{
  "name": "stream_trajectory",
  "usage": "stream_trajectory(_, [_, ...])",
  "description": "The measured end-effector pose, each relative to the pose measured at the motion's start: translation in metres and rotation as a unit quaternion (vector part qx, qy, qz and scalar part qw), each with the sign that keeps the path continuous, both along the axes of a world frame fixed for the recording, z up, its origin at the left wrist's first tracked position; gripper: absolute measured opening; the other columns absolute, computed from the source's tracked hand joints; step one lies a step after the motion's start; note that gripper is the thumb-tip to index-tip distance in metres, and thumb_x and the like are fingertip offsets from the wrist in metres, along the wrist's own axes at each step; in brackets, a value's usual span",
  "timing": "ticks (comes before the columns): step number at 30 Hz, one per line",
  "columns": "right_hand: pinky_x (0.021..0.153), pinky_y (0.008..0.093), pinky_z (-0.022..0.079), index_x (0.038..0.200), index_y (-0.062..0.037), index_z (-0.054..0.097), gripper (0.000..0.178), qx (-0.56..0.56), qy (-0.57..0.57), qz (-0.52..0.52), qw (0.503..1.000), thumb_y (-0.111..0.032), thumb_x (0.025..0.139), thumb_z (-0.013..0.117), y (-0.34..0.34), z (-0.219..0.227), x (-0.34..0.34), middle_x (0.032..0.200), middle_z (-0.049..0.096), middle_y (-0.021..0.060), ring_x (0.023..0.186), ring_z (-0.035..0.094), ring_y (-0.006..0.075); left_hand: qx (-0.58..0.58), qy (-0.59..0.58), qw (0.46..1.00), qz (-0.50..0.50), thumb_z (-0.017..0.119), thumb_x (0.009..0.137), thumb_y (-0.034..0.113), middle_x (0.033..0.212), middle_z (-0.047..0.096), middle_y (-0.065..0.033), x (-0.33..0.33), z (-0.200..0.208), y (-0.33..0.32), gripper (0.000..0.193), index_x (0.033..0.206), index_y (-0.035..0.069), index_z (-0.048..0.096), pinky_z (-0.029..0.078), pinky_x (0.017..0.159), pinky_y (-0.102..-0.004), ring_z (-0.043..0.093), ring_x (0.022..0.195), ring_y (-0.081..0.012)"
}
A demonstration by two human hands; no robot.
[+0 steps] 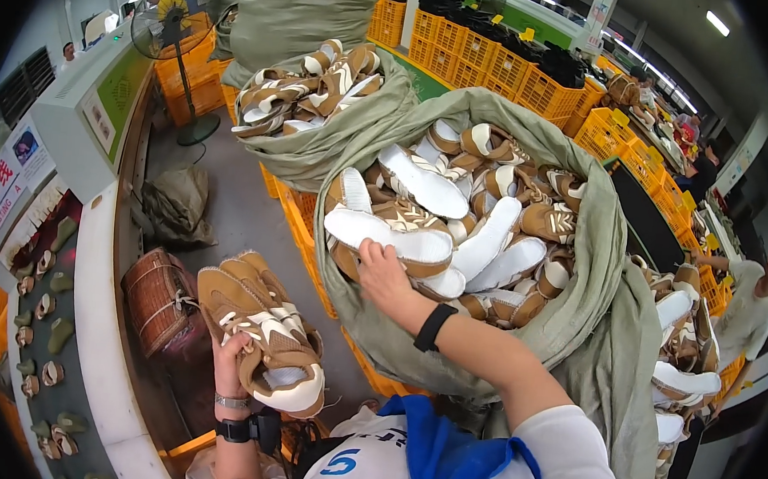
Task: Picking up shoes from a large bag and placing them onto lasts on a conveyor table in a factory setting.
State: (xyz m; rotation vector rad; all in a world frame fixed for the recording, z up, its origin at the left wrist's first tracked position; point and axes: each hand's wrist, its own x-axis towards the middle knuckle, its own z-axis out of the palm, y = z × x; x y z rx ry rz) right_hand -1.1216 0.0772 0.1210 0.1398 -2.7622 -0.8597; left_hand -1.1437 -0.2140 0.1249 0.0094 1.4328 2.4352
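Observation:
My left hand [231, 364] is closed around a small stack of tan and cream shoe uppers [262, 329], held upright over the floor to the left of a big green sack [608, 220]. Tan shoe uppers with white undersides fill that sack. My right hand [386, 280] reaches over its near left edge, fingers curled on a shoe upper [393, 240] lying with its white bottom upward. The thumb's grip is partly hidden. Loose white-bottomed uppers [491, 242] lie just right of this hand.
Another sack [318, 159] of uppers stands behind. Orange crates [503, 70] line the back. On the left runs a conveyor [60, 350] carrying shoe parts, beside a reddish-brown basket-like bundle [155, 304] and a standing fan [182, 65]. A person [745, 300] stands at the right.

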Motion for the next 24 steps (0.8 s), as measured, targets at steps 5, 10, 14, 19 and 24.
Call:
stream_trajectory(5, [0.073, 0.0387, 0.04, 0.084, -0.006, 0.068, 0.021, -0.245, 0.037, -0.043, 0.968, -0.02, 0.071, 0.059, 0.045, 0.049, -0.015, 0.098, 0.052, 0.0142, 0.089, 0.049, 0.0286, 0.023, -0.003, 1.0, 0.015, 0.053, 0.073, 0.004, 0.101, 0.054, -0.008, 0.008, 0.004, -0.004, 0.05, 0.122, 0.004, 0.04, 0.047, 0.078, -0.0303, 0.055, 0.088, -0.0191])
stream_trajectory(10, [0.077, 0.0353, 0.044, 0.089, 0.0006, 0.065, 0.027, -0.468, 0.104, -0.002, 0.878, -0.02, 0.071, 0.069, 0.148, 0.142, 0.046, 0.091, 0.054, 0.0159, 0.087, 0.055, 0.0303, 0.014, 0.01, 1.0, 0.013, 0.053, 0.073, 0.005, 0.105, 0.054, -0.0087, 0.003, -0.002, -0.011, 0.053, 0.124, 0.004, 0.039, 0.046, 0.08, -0.0312, 0.055, 0.09, -0.0201])
stream_trajectory(14, [0.082, 0.0293, 0.039, 0.094, 0.0027, 0.063, 0.028, -0.632, 0.062, -0.021, 0.772, -0.021, 0.08, 0.065, 0.178, 0.207, 0.117, 0.101, 0.055, 0.007, 0.092, 0.049, 0.0144, 0.002, 0.015, 1.0, -0.014, 0.053, 0.079, 0.023, 0.085, 0.06, -0.0045, -0.015, -0.03, -0.016, 0.024, 0.096, 0.006, 0.055, 0.049, 0.07, -0.0297, 0.06, 0.078, -0.0189])
stream_trajectory(19, [0.062, 0.0193, 0.042, 0.087, -0.0029, 0.062, 0.02, -0.781, 0.178, -0.036, 0.597, -0.023, 0.083, 0.063, 0.159, 0.231, 0.199, 0.073, 0.057, -0.0039, 0.069, 0.05, 0.0027, 0.014, -0.012, 0.995, -0.1, 0.05, 0.082, 0.028, 0.087, 0.06, -0.0043, -0.004, 0.019, 0.014, 0.026, 0.096, 0.007, 0.056, 0.048, 0.071, -0.029, 0.059, 0.079, -0.0175])
stream_trajectory(24, [0.064, 0.0225, 0.044, 0.087, -0.0053, 0.061, 0.013, -0.737, 0.418, 0.037, 0.53, -0.018, 0.084, 0.061, 0.133, 0.273, 0.329, 0.083, 0.061, -0.0003, 0.074, 0.054, 0.0051, -0.044, 0.089, 0.971, -0.219, 0.046, 0.085, 0.03, 0.09, 0.058, -0.0052, -0.031, 0.016, 0.032, 0.03, 0.1, 0.005, 0.053, 0.048, 0.072, -0.0286, 0.058, 0.079, -0.0181])
